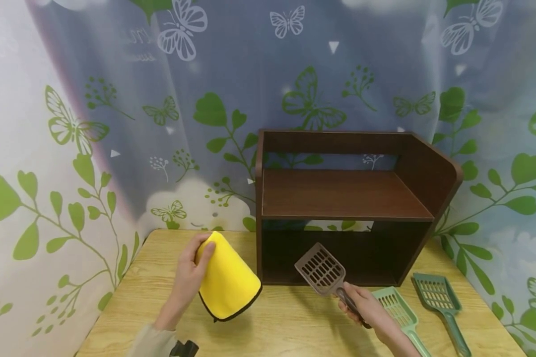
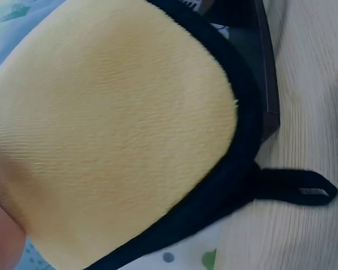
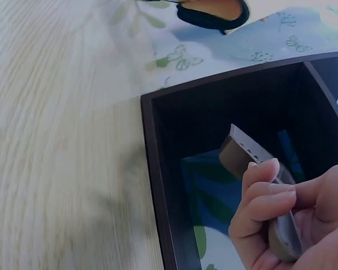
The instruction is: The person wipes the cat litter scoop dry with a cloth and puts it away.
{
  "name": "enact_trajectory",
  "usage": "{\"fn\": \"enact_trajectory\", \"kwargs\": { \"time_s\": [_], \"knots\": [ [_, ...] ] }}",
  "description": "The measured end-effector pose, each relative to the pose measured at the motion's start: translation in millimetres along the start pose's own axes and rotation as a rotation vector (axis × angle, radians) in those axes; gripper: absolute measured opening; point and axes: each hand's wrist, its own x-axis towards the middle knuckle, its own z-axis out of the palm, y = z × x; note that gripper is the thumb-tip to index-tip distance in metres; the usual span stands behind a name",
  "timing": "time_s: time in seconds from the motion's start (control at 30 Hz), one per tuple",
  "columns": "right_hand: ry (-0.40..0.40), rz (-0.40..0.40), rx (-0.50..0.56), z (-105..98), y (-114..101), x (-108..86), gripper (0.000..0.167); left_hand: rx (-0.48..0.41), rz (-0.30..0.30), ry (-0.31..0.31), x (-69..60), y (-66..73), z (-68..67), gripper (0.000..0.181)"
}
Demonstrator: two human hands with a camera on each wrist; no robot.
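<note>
My left hand (image 1: pixel 193 267) pinches a folded yellow cloth (image 1: pixel 230 280) by its upper edge, above the left of the table. Black trim runs round the cloth (image 2: pixel 118 112), and a black loop sticks out from its corner in the left wrist view. In my right hand (image 1: pixel 362 307) is a brown slotted litter scoop (image 1: pixel 323 269), gripped by its handle with curled fingers (image 3: pixel 265 205). The scoop's head is raised in front of the shelf's lower opening. Beside that hand lie a light green litter scoop (image 1: pixel 397 310) and a dark green one (image 1: pixel 437 292).
A dark brown two-tier shelf (image 1: pixel 339 193) stands at the back of the wood-grain table (image 1: pixel 129 307). Behind it hangs a curtain (image 1: pixel 232 59) printed with leaves and butterflies. The two green scoops lie at the table's right side.
</note>
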Motion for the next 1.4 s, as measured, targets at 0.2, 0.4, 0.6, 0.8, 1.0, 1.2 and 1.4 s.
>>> {"fn": "enact_trajectory", "kwargs": {
  "time_s": [0.2,0.4,0.6,0.8,1.0,1.2,1.4],
  "knots": [
    [-0.046,-0.007,0.053,5,-6,1.7,0.051,0.071,0.049,-0.065,1.9,-4.7,14.8,0.030],
    [-0.110,-0.024,0.078,11,-16,1.0,0.046,0.141,0.071,-0.186,9.3,4.6,30.0,0.031],
    [-0.156,-0.017,0.089,18,-25,3.4,0.047,0.369,0.326,-0.214,23.0,11.7,48.6,0.025],
    [-0.228,-0.019,0.108,27,-28,7.2,0.053,0.698,0.654,-0.236,35.3,25.1,70.1,0.027],
    [-0.228,-0.016,0.108,36,-29,10.1,0.051,0.786,0.788,-0.301,32.5,33.8,99.5,0.026],
    [-0.182,-0.020,0.115,41,-30,8.3,0.053,0.744,0.753,-0.377,15.5,29.1,129.0,0.025],
    [-0.151,-0.048,0.113,45,-32,4.8,0.048,0.751,0.748,-0.368,1.3,19.0,140.9,0.024]
  ]
}}
